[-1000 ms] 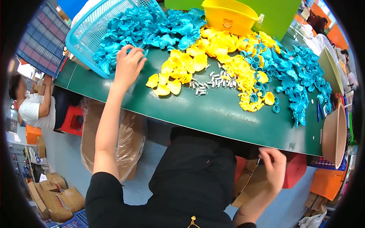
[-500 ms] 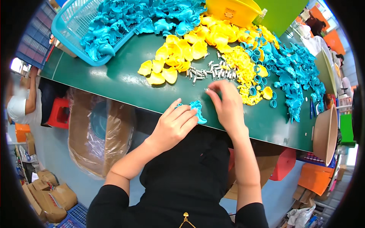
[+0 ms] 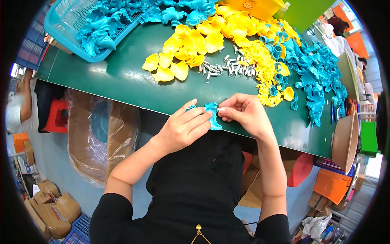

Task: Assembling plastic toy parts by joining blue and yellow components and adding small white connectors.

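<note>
At the table's near edge my left hand [image 3: 181,127] rests its fingers over a small blue plastic shell piece [image 3: 214,116], holding it in place. Part of that piece is hidden under the fingers. My right hand [image 3: 245,114] comes in from the right, thumb and fingertips pinched on a small silver metal spring [image 3: 219,109], right at the blue piece's edge. Beyond the hands lies a loose pile of silver springs [image 3: 233,67]. Yellow curved shell pieces [image 3: 178,70] spread to the left of the pile, and small yellow parts [image 3: 266,73] to its right.
A blue basket [image 3: 95,58] heaped with blue parts stands at the far left. Blue rings [image 3: 294,105] and more blue parts [image 3: 315,81] cover the table's right side. A yellow tub [image 3: 260,9] is at the back, a beige basin [image 3: 346,142] at the right end. Another person sits far left.
My right hand has moved down and toward my left hand, bringing the spring from near the pile to the blue shell piece. My left hand stays on the piece.
</note>
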{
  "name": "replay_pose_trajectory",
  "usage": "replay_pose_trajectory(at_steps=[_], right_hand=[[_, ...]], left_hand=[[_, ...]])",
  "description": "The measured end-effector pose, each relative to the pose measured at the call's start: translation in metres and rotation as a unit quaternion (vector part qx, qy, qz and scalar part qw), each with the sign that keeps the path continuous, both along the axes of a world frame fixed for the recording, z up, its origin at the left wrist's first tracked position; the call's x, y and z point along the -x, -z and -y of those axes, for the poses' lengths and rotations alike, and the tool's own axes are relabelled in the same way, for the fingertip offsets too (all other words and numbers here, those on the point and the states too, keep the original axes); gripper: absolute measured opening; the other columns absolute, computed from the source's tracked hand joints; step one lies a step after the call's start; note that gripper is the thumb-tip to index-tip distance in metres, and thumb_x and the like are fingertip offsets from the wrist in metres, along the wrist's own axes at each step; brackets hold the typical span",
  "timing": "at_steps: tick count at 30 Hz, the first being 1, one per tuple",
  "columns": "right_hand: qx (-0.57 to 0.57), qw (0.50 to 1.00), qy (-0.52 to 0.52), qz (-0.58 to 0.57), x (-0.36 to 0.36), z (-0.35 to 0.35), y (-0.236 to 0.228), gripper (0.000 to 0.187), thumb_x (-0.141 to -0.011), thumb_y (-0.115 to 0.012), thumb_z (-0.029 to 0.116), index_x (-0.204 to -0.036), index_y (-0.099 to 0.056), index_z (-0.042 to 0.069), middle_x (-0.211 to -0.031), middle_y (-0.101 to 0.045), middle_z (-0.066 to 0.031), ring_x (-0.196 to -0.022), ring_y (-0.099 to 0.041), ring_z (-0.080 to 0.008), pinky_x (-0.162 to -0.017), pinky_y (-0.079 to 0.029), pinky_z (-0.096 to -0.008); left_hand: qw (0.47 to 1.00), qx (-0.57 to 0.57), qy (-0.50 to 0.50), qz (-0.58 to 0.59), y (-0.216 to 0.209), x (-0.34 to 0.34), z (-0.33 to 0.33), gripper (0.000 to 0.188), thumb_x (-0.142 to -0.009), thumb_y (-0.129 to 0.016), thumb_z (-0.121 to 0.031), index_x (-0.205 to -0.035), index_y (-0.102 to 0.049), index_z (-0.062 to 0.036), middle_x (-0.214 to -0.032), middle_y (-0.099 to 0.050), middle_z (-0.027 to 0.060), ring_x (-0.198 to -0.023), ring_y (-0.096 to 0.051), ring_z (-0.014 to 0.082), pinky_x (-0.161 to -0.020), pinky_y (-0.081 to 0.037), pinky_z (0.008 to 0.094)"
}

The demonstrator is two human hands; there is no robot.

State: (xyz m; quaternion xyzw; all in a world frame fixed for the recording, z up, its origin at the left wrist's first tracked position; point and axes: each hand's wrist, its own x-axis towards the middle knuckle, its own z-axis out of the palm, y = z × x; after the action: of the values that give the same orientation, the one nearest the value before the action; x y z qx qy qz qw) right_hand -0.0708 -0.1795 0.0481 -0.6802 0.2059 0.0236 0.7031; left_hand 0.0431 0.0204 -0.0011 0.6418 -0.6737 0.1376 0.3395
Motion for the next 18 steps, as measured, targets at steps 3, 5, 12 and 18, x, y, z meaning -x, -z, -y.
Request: replay_pose_trajectory(at_steps=[3,5,12,18], right_hand=[[-0.006,1.0,-0.002,-0.009,-0.005,0.003,-0.001,0.014,-0.091,-0.072,0.007,-0.097,-0.069,-0.005,-0.084,-0.072,-0.0084,-0.072,-0.067,-0.0097,-0.068,-0.055,-0.0224],[0.001,1.0,-0.006,-0.019,-0.007,0.003,-0.004,0.014,-0.091,-0.072,0.007,-0.097,-0.069,-0.005,-0.082,-0.072,-0.0081,-0.071,-0.066,-0.0095,-0.066,-0.055,-0.0221],[0.02,0.993,-0.068,-0.099,-0.021,0.013,-0.017,0.016,-0.09,-0.074,0.012,-0.092,-0.071,-0.003,-0.077,-0.072,-0.007,-0.065,-0.067,-0.0083,-0.059,-0.053,-0.0209],[0.035,0.991,-0.077,-0.105,-0.024,0.018,-0.012,0.017,-0.09,-0.075,0.013,-0.092,-0.071,-0.003,-0.078,-0.073,-0.0072,-0.067,-0.068,-0.0094,-0.059,-0.053,-0.021]], left_hand=[[1.0,0.007,0.007,-0.001,0.004,-0.001,-0.001,0.014,-0.08,-0.073,-0.009,-0.092,-0.066,-0.0057,-0.112,-0.071,0.0086,-0.107,-0.066,0.0236,-0.101,-0.05,0.0505],[1.0,0.014,0.007,-0.008,0.006,0.001,0.0,0.014,-0.08,-0.073,-0.009,-0.092,-0.066,-0.0057,-0.111,-0.072,0.0086,-0.107,-0.066,0.0236,-0.101,-0.05,0.0502],[0.997,0.073,0.0,-0.005,0.02,0.001,0.001,0.009,-0.082,-0.07,-0.008,-0.089,-0.065,-0.006,-0.11,-0.071,0.0076,-0.104,-0.067,0.0221,-0.098,-0.053,0.0484],[0.997,0.069,0.013,-0.022,0.017,-0.008,0.002,0.011,-0.082,-0.071,-0.009,-0.09,-0.065,-0.0061,-0.109,-0.071,0.0071,-0.104,-0.067,0.0224,-0.098,-0.052,0.0488]])
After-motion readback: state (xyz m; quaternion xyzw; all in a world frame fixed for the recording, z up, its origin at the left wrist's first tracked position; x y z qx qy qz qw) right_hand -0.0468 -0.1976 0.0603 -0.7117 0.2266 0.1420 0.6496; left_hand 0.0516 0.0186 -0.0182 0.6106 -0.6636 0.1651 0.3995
